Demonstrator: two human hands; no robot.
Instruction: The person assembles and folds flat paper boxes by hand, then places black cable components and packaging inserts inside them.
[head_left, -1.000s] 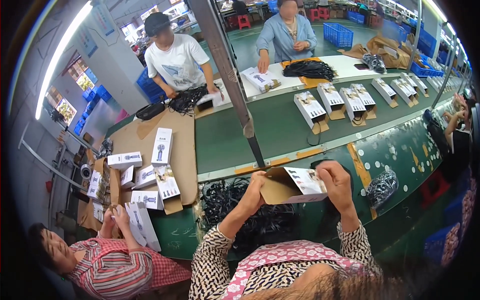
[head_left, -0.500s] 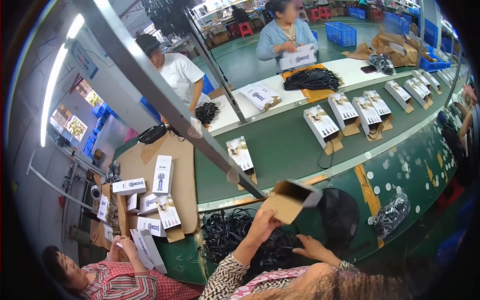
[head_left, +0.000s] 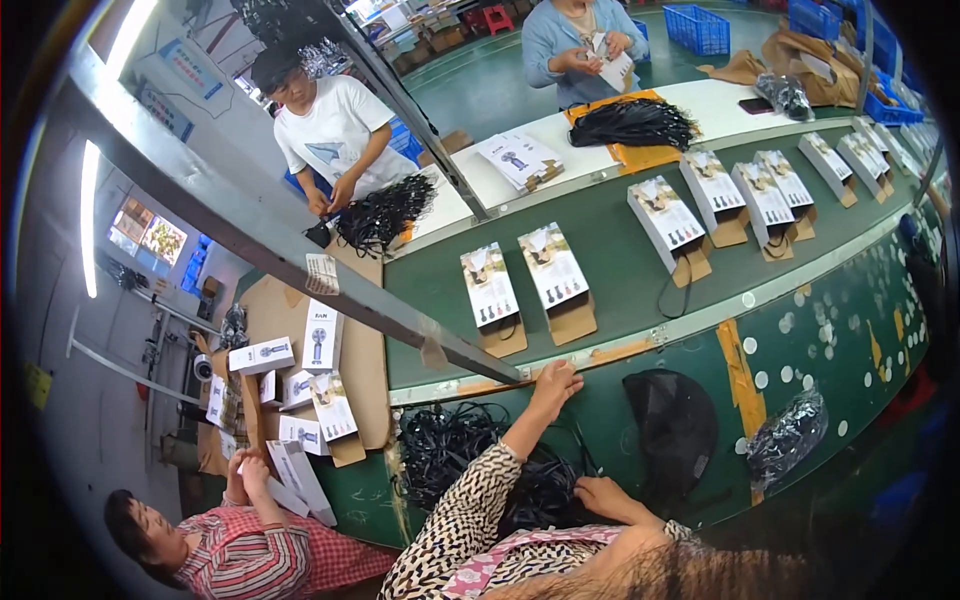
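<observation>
My left hand (head_left: 554, 390) is empty, its fingers loosely apart at the near rail of the green conveyor belt (head_left: 430, 345). Just beyond it, an open white carton (head_left: 553, 266) with a brown flap lies on the belt, beside a similar carton (head_left: 487, 287) with a black loop at its mouth. My right hand (head_left: 612, 500) is lower, at the right edge of a tangled pile of black straps (head_left: 450, 462). Its fingers are curled together around a black strap. A black mesh pouch-like piece (head_left: 672, 430) lies right of the pile.
More cartons (head_left: 665, 222) stand along the belt to the right. A clear plastic bag (head_left: 788, 435) lies on the near green table. A slanting metal post (head_left: 250, 235) crosses the left. Co-workers handle a black cord bundle (head_left: 385, 215), papers and boxes; cardboard (head_left: 365, 400) holds white boxes.
The carton from my left hand now lies on the belt, and that hand has let go. My right hand has shifted slightly left, its fingers curling at the straps. The view has shifted.
</observation>
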